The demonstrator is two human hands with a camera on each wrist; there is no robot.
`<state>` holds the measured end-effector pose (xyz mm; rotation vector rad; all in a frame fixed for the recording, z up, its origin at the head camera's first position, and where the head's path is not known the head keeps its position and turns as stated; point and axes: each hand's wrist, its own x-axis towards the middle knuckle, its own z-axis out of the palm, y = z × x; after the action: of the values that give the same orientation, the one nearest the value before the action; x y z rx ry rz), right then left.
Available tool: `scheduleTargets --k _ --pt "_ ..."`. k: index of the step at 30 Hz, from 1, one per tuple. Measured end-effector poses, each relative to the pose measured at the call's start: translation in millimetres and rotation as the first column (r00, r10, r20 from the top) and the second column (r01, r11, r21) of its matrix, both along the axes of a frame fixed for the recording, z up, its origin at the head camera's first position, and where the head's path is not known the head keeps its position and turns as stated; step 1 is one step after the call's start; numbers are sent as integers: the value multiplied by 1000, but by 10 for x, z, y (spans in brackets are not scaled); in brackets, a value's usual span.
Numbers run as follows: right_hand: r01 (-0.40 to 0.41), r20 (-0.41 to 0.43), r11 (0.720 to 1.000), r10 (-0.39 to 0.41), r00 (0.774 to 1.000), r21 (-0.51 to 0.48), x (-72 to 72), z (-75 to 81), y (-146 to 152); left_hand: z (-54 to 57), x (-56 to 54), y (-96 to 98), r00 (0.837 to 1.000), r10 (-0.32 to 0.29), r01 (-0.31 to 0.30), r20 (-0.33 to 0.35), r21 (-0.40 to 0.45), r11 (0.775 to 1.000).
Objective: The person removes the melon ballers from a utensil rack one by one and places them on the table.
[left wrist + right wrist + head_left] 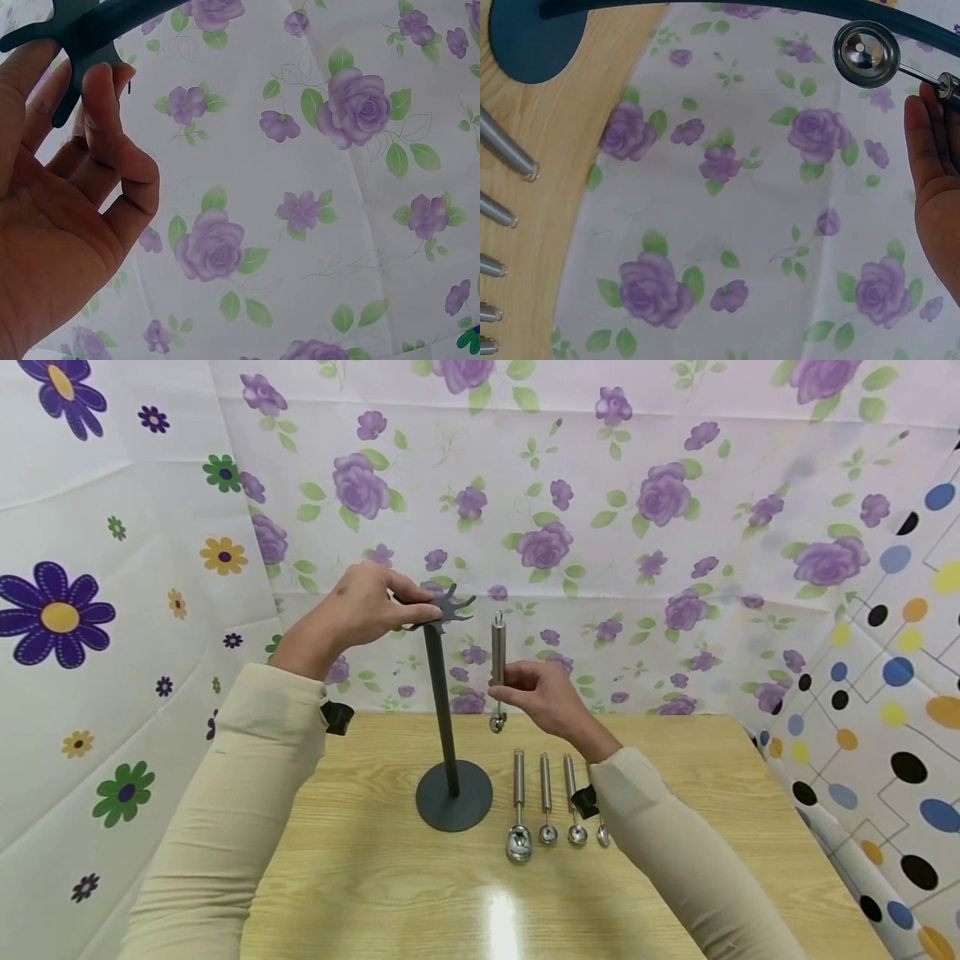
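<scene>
A dark stand with a round base and a star-shaped top of several hooks stands on the table. My left hand pinches one side of that top between thumb and fingers; the left wrist view shows the thumb against the hooks. To the right of the stand, my right hand holds a melon baller by its steel handle, raised off the table. Its loop points up and its small bowl hangs down. The bowl has a hole in it.
Several steel scoops lie side by side on the wooden table, handles pointing away: a large scoop, smaller ballers and one with a narrow bowl. My right forearm partly covers the rightmost ones. Flowered cloth hangs behind.
</scene>
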<state>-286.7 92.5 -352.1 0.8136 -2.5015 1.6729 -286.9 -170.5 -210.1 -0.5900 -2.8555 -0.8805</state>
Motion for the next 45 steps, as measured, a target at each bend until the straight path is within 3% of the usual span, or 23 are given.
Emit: scheduleTargets --k 16,29,45 --pt "79 73 996 -82 994 40 46 -469 396 -1 5 -2 1000 -2 2 -8 18 1000" --pt "158 80 985 -164 983 75 106 -863 817 -46 -23 -27 999 -24 25 -24 53 998" --pt "251 98 963 -261 960 101 209 -1125 1269 -69 -30 -24 999 -32 34 -25 99 995"
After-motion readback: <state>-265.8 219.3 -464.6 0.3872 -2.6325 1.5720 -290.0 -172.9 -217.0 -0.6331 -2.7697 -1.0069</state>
